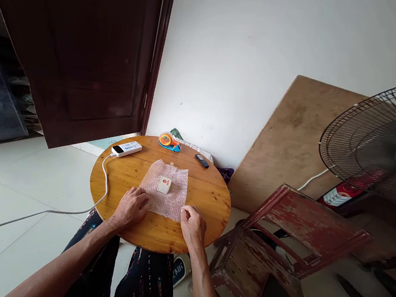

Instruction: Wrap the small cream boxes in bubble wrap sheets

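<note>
A sheet of clear bubble wrap (175, 207) lies spread on the round wooden table (209, 201). Near its middle rests a small whitish box (164, 185) with red and dark print. My left hand (132, 208) is closed at the sheet's near left corner, its fingers curled over the edge. At the near right corner, my right hand (193, 225) is closed too, with thumb and forefinger pinching the edge. Both hands sit low at the tabletop, and neither touches the box. The inner fingertips are partly hidden.
Toward the back stand an orange and blue tape dispenser (169, 142) and a dark phone-like handset (201, 160). A white power bank (127, 149) with a cable (106, 180) lies at the left. Right of the table are a worn wooden chair (304, 226) and a fan (378, 138).
</note>
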A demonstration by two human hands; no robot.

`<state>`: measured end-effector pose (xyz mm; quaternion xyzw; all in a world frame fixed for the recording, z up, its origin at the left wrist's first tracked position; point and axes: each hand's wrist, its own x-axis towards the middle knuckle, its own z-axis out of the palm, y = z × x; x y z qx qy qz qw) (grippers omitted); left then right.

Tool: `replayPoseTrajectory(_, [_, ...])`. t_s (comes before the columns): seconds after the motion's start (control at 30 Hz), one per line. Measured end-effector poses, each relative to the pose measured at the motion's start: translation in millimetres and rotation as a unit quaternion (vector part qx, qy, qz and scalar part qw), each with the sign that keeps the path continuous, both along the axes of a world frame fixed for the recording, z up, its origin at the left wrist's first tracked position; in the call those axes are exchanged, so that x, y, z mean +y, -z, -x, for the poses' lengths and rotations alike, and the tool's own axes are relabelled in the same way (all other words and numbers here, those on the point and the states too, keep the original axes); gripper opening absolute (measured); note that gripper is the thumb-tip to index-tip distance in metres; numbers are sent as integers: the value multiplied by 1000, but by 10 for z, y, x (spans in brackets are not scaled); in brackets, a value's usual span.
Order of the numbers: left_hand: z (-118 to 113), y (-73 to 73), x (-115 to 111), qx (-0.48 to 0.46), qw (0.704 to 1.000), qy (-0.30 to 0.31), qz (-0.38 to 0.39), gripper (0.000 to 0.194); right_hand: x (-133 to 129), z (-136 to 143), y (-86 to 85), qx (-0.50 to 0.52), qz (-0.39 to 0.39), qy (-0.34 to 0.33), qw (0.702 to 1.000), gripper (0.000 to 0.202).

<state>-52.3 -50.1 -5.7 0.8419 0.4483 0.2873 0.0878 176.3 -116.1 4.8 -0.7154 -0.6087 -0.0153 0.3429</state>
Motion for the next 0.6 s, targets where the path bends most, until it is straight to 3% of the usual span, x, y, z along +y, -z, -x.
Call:
replayPoseTrajectory(0.13, [-2, 11, 9, -27, 999, 8, 17, 18, -5, 0, -5, -1, 1, -2, 1000, 24])
replayPoseTrajectory(0.23, [-6, -29, 56, -68, 994, -2, 81, 16, -16, -10, -7, 5, 2, -9, 1000, 24])
replayPoseTrajectory(0.37, [14, -189, 205, -103, 982, -26, 158, 20, -27, -18, 1, 17, 0, -14, 1000, 24])
replayPoseTrajectory(0.6, [-115, -534, 588, -151, 968, -58, 192, 26, -38, -86, 15, 123, -4, -49, 991, 25])
